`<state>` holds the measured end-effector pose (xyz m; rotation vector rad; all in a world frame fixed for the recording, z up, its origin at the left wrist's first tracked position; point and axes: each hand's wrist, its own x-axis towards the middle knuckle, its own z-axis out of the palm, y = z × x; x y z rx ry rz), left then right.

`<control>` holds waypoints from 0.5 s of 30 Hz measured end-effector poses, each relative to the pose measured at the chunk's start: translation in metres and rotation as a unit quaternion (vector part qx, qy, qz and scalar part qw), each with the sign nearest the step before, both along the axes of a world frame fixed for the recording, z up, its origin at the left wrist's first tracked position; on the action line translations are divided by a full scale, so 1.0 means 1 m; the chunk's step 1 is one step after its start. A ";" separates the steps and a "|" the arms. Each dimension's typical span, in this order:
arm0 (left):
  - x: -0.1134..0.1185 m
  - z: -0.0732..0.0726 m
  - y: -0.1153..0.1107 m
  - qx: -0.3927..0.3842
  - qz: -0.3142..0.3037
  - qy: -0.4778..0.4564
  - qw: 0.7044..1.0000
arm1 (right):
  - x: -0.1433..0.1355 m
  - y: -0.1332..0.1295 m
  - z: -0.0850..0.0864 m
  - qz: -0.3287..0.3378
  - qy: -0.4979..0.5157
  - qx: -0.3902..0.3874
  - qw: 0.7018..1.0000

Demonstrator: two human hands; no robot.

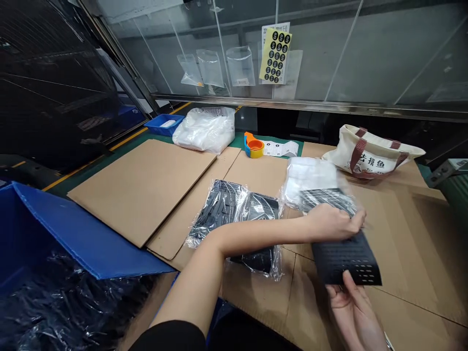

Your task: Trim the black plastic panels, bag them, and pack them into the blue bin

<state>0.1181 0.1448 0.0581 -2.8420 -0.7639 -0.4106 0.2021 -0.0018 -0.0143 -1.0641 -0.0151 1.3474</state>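
Note:
My left hand [334, 223] reaches across and grips the clear plastic bag [312, 183] where a black perforated panel [347, 258] sticks out of it. My right hand [353, 304] holds the near end of that panel from below. The panel is half out of the bag, which also shows white padding at its far end. To the left lies another bagged black part [237, 219] on the cardboard.
Cardboard sheets [142, 190] cover the bench. A blue bin [66, 234] with more bagged black parts stands near left. At the back are a white plastic bundle [204, 129], a small blue tray [164, 124], an orange tape dispenser [253, 145] and a canvas tote [369, 153].

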 end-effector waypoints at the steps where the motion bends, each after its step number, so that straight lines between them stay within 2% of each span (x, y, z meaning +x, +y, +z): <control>1: -0.002 0.000 0.000 0.008 0.001 -0.005 1.000 | 0.001 0.001 0.001 0.016 -0.010 0.003 1.000; 5: -0.011 0.000 -0.004 0.032 -0.022 -0.015 0.999 | 0.001 0.006 0.006 -0.031 -0.068 0.050 0.996; 9: -0.013 -0.002 -0.013 0.040 -0.024 -0.021 0.999 | -0.003 0.010 0.013 0.031 -0.072 0.030 0.996; 13: -0.014 0.004 -0.033 0.018 -0.066 0.002 0.998 | -0.007 0.018 0.017 -0.081 -0.057 0.029 0.995; 15: -0.016 0.011 -0.046 0.000 -0.088 -0.005 0.996 | -0.008 0.019 0.013 -0.064 -0.084 0.028 0.994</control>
